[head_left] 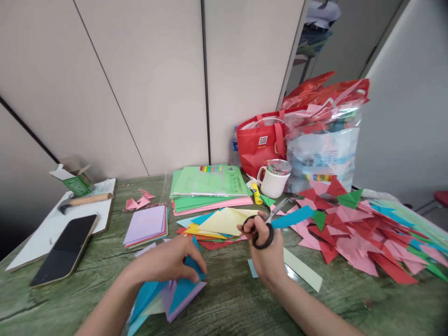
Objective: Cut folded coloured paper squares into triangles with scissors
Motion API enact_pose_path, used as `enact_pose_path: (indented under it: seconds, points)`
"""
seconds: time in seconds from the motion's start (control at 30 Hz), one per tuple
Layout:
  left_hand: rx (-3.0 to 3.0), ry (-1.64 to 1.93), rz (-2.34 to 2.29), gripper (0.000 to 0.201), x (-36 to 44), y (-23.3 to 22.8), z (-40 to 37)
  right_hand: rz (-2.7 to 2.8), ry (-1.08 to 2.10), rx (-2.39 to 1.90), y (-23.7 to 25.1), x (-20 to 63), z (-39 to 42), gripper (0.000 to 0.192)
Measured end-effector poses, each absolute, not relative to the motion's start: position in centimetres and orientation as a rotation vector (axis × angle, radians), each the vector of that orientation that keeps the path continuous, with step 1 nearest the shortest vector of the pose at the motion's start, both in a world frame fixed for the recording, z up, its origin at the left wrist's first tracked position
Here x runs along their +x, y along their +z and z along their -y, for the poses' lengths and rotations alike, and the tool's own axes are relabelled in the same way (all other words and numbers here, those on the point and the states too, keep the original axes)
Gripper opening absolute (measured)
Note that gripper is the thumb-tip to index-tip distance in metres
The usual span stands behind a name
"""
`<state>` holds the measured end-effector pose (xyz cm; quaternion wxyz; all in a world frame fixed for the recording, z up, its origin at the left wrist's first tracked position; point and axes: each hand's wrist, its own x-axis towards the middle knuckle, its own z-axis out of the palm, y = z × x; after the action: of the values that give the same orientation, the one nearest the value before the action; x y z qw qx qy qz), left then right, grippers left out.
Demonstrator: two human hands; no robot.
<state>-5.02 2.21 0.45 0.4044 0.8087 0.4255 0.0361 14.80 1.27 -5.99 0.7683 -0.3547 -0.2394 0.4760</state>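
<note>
My right hand (266, 254) grips black-handled scissors (269, 223), with its fingers through the loops and the blades pointing up and to the right over a blue paper strip (292, 217). My left hand (167, 262) presses down on a small stack of blue and purple folded papers (175, 296) at the near edge of the green table (231, 303). Between the hands and further back lies a pile of yellow, blue and red cut papers (220, 223).
A heap of pink, red, blue and green paper triangles (364, 233) covers the right side. A white mug (274, 179), a yellow glue stick (256, 193), a red bag (261, 142), a clear plastic bag (324, 147) and a green paper pack (210, 184) stand behind. A phone (65, 249), hammer (84, 200) and purple sheets (146, 225) lie left.
</note>
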Motion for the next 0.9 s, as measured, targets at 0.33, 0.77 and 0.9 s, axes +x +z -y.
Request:
enact_pose_path:
  seconds: [0.33,0.77,0.9]
  points:
    - [2.272,0.187,-1.461,0.010,-4.5,-1.5,-3.1,0.412,1.123,-0.741,-6.5,15.4,-2.1,0.030]
    - [2.131,0.230,-1.261,0.023,-2.0,-2.8,-2.7,1.639,0.427,-1.720,-9.4,15.7,-2.3,0.024]
    - [2.162,0.152,-1.189,0.022,-2.1,-3.6,-2.4,1.479,0.588,-1.442,-9.1,15.6,-2.4,0.012]
